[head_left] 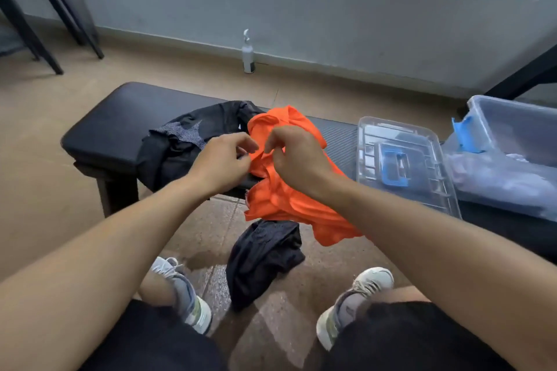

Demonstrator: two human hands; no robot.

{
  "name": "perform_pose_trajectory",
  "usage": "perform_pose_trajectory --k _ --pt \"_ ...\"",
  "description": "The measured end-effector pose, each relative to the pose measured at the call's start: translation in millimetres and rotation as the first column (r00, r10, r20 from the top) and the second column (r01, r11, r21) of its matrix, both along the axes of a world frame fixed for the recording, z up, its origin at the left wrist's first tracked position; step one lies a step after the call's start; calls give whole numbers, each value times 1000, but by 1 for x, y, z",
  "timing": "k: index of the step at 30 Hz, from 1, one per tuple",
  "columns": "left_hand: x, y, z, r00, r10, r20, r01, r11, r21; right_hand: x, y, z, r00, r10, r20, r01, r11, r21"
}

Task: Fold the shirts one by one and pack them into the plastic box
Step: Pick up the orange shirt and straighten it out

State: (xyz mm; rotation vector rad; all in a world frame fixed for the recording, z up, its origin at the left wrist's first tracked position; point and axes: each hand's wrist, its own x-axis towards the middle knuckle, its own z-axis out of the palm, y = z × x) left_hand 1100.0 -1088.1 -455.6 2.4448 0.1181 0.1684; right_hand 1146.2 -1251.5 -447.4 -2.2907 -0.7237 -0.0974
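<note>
Both hands meet over the near edge of the desk [99,132], the left hand [221,159] and right hand [297,156] each with fingers curled, apparently pinching the orange shirt [280,199] at its bunched top. The shirt hangs from them, its long axis running down toward the floor, right hand slightly nearer the bulk. The plastic box [512,117] sits open, well to the right.

left hand [221,159]: fingers curled, pinching | right hand [294,156]: fingers curled, pinching | both arms extended
</note>
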Motion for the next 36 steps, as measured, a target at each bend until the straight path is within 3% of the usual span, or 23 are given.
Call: perform_pose_trajectory --k 4,7,9,12,17,22,26,30,33,36 --pt "-12 15 2 997 46 -65 -36 989 143 -37 21 -38 986 145 -79 -147 989 -19" --pt "-24 20 -4 985 70 -159 -35 976 216 -57 35 -87 933 244 -265 -322 894 -310" --pt "-32 19 -16 971 53 -232 13 962 271 -63 43 -123 892 193 -410 -390 788 -477" --pt "-44 17 -39 913 -63 -403 206 924 323 -66 47 -173 820 60 -569 -434 714 -550" --pt "-64 31 -93 712 -177 -680 482 827 289 -65 54 -252 755 -48 -654 -421 729 -539" --pt "-78 55 -118 591 -90 -802 548 774 317 -72 75 -326 702 -81 -708 -507 641 -577" --pt "-76 62 -128 414 25 -910 600 744 294 -86 87 -347 746 -93 -659 -532 513 -674" --pt "-74 66 -129 396 28 -918 599 750 281 -95 86 -366 809 -72 -583 -515 392 -763" --pt "-75 65 -125 423 25 -906 567 772 286 -100 79 -373 881 -14 -473 -417 452 -789" --pt "-73 67 -117 428 28 -903 558 778 288 -97 75 -359 851 -3 -525 -411 619 -669"
